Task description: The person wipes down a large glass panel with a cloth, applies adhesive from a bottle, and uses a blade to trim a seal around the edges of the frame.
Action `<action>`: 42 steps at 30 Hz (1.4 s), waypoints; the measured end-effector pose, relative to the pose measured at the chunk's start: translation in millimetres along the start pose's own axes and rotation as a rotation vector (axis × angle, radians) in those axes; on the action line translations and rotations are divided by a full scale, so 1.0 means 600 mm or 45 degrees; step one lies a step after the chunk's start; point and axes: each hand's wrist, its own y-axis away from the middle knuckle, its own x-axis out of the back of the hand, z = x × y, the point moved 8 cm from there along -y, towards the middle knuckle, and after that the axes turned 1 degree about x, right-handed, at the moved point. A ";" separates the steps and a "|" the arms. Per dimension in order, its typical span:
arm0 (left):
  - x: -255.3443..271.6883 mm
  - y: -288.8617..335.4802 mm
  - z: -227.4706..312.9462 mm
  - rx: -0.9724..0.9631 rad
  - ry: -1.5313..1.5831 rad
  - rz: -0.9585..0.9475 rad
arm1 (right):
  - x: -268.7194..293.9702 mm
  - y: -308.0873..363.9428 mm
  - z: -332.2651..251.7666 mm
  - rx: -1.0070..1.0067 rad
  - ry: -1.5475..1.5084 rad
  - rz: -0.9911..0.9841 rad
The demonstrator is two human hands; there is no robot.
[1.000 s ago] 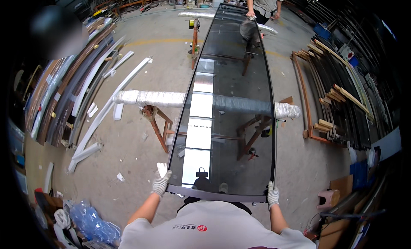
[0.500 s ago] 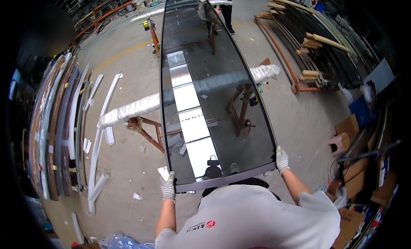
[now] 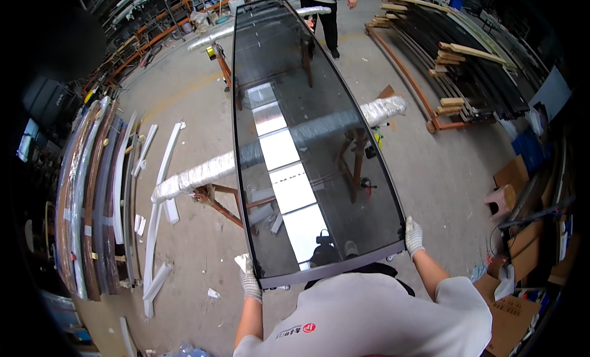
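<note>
- Long dark glass panel point(image 3: 313, 154) spans the near beam point(image 3: 206, 174) and the far beam point(image 3: 210, 39), between each beam's left and right ends. I can't tell whether it's bearing on them or just above.
- My left hand point(image 3: 249, 279) grips the panel's near left corner; my right hand point(image 3: 414, 236) wraps the right edge by the near corner. Finger undersides are hidden from me.
- Co-worker point(image 3: 318, 10) is at the far end, one hand at that edge. Mostly cropped, so no clue how firm.
- My worry: if one end moves or drops first, the frame could twist and stress the glass.
- Slick-looking wrap on those beams might let it slide if shoved.
- White strips point(image 3: 163, 191) and a scrap point(image 3: 213, 293) on the left could trip a sidestep.
</note>
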 end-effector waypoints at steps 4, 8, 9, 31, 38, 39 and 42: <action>0.011 -0.010 -0.018 0.006 0.124 -0.042 | -0.007 0.007 -0.021 -0.017 -0.039 -0.014; 0.019 -0.016 -0.038 0.058 0.146 -0.095 | -0.005 0.011 -0.017 -0.093 -0.046 -0.001; 0.021 -0.019 -0.042 0.062 0.149 -0.091 | -0.004 0.012 -0.018 -0.081 -0.027 -0.003; 0.055 -0.047 -0.063 -0.074 0.086 0.102 | -0.001 0.017 -0.025 -0.081 0.000 0.025; 0.046 -0.036 -0.062 0.058 0.096 0.005 | -0.003 0.015 -0.030 -0.060 -0.003 0.013; 0.038 -0.028 -0.056 0.108 0.113 -0.005 | -0.002 0.016 -0.031 -0.060 0.021 0.011; 0.031 -0.019 -0.056 0.140 0.191 0.014 | -0.001 0.020 -0.040 -0.081 0.019 0.010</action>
